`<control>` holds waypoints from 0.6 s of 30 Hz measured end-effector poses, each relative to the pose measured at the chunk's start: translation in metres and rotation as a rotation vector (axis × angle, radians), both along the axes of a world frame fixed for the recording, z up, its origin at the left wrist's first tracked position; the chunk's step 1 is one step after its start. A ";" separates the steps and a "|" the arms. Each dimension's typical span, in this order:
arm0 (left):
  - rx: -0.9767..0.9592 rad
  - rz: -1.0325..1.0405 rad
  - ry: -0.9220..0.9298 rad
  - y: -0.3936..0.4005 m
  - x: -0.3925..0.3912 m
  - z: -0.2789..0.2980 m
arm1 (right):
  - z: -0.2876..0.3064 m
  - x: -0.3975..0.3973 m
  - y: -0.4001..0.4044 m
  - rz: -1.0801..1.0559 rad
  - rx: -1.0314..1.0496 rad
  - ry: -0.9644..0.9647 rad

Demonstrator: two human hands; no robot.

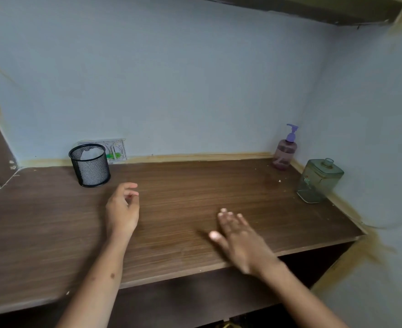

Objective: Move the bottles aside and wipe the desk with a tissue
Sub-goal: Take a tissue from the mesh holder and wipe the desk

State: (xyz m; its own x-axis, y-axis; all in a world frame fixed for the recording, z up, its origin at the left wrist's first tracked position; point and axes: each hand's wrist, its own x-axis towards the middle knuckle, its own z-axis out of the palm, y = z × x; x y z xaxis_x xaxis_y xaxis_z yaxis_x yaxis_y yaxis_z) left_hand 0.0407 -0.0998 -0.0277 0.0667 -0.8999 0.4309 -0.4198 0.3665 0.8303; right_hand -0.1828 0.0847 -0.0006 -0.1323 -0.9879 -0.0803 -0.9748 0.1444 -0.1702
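Observation:
A purple pump bottle stands in the desk's far right corner against the wall. A square green glass bottle stands just in front of it along the right wall. White tissue sits inside a black mesh cup at the back left. My left hand hovers over the brown wooden desk to the right of the cup, fingers loosely curled, holding nothing. My right hand is spread flat over the desk near its front edge, empty and blurred.
A wall socket plate sits behind the mesh cup. Small crumbs lie on the desk near the pump bottle. A dark shelf runs overhead at the top right. The desk's front edge drops to a dark space below.

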 end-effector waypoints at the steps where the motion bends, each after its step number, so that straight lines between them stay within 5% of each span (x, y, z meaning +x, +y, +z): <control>1: 0.002 -0.003 0.005 0.000 0.000 0.000 | 0.002 -0.020 0.004 -0.087 0.005 -0.010; 5: 0.003 -0.017 0.012 -0.001 0.001 -0.001 | 0.005 -0.082 0.024 -0.328 0.020 -0.121; 9: 0.005 -0.014 0.006 0.001 0.001 0.000 | 0.018 -0.098 0.041 -0.463 -0.330 -0.515; 12: 0.009 -0.011 -0.001 0.001 0.001 0.001 | 0.022 -0.106 0.044 -0.529 -0.527 -0.328; 18: 0.023 -0.015 -0.001 0.001 0.001 0.001 | 0.010 -0.104 0.038 -0.485 -0.458 -0.211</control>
